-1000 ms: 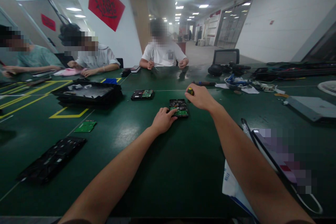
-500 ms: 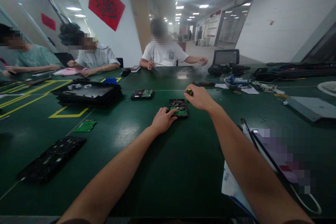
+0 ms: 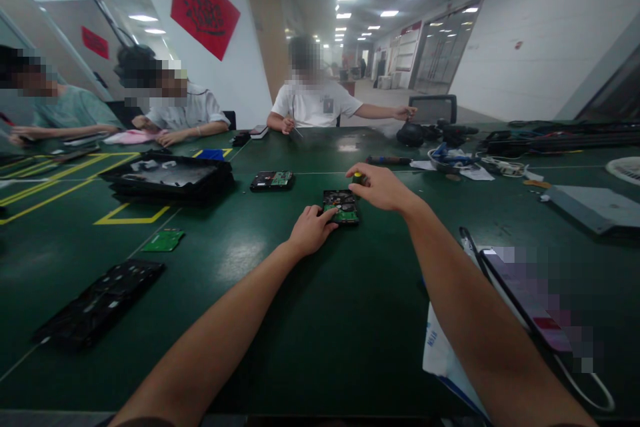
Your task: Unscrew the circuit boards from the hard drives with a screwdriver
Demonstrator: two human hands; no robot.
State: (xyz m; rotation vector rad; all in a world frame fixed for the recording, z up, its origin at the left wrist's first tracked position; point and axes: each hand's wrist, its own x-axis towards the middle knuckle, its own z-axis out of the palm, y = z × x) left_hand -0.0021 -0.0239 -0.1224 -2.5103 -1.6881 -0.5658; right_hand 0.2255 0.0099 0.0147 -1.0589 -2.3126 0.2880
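Note:
A hard drive lies circuit-board side up on the green table, straight ahead of me. My left hand rests on its near left corner, fingers pressed down on it. My right hand is closed round a screwdriver with a yellow-and-black handle, held upright over the drive's far right corner. The screwdriver's shaft and tip are hidden behind my fingers.
A second hard drive lies further left, beside a black tray. A loose green circuit board and a black grid tray lie at near left. Papers and a cable sit at near right. Three people sit across the table; tools and cables clutter the far right.
My right hand has turned slightly on the screwdriver, fingers now reaching further left. The person opposite has stretched an arm out to the right. My left hand has stayed put.

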